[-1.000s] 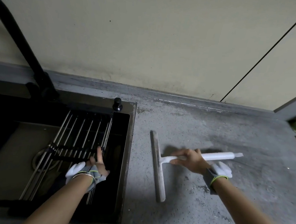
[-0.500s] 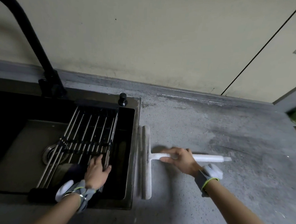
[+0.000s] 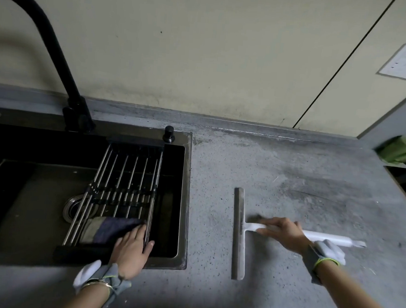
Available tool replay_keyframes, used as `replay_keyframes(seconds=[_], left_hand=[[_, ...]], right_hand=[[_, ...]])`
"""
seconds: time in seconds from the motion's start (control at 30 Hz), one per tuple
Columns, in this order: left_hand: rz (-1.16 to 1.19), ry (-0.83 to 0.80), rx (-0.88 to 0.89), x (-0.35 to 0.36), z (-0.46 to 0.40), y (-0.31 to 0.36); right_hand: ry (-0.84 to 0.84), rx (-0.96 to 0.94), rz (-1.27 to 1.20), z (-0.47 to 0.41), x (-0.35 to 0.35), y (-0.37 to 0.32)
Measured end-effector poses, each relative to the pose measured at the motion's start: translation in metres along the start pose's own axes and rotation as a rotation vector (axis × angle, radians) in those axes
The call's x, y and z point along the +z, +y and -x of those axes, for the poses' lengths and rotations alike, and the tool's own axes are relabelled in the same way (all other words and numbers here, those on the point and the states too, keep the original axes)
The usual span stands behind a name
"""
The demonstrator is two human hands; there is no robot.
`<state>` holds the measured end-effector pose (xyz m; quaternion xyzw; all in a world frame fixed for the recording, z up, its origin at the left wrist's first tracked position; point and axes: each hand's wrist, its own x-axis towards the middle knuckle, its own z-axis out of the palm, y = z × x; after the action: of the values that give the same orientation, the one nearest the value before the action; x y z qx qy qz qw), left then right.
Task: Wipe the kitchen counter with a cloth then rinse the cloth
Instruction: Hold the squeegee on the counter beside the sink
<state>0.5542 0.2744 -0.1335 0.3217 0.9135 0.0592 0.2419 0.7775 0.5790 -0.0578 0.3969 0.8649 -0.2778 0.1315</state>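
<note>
Left hand (image 3: 131, 247) lies flat, fingers straight, on a dark cloth (image 3: 110, 229) draped over the wire rack (image 3: 125, 184) spanning the black sink (image 3: 185, 200). Right hand (image 3: 283, 232) curls around a white squeegee (image 3: 239, 233) whose blade rests on the grey counter (image 3: 304, 173).

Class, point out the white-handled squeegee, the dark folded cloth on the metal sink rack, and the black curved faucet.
White-handled squeegee (image 3: 239, 233), head view, blade middle.
Dark folded cloth (image 3: 110, 229), head view, centre.
Black curved faucet (image 3: 60, 55), head view, neck.
</note>
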Motion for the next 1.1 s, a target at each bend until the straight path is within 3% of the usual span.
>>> replay_keyframes(seconds=[0.37, 0.5, 0.87, 1.1], left_hand=[[-0.117, -0.091, -0.003, -0.004, -0.001, 0.004], [-0.064, -0.093, -0.006, -0.005, -0.004, 0.003], [0.227, -0.005, -0.078, -0.018, -0.025, 0.010], [0.252, 0.098, -0.090, -0.035, -0.052, 0.017]], right_hand=[[-0.058, -0.204, -0.024, 0.003, 0.050, -0.074], [-0.076, -0.245, -0.052, 0.003, 0.054, -0.087], [0.097, 0.027, -0.142, -0.006, -0.015, -0.004], [-0.008, -0.007, -0.118, -0.029, -0.015, -0.009]])
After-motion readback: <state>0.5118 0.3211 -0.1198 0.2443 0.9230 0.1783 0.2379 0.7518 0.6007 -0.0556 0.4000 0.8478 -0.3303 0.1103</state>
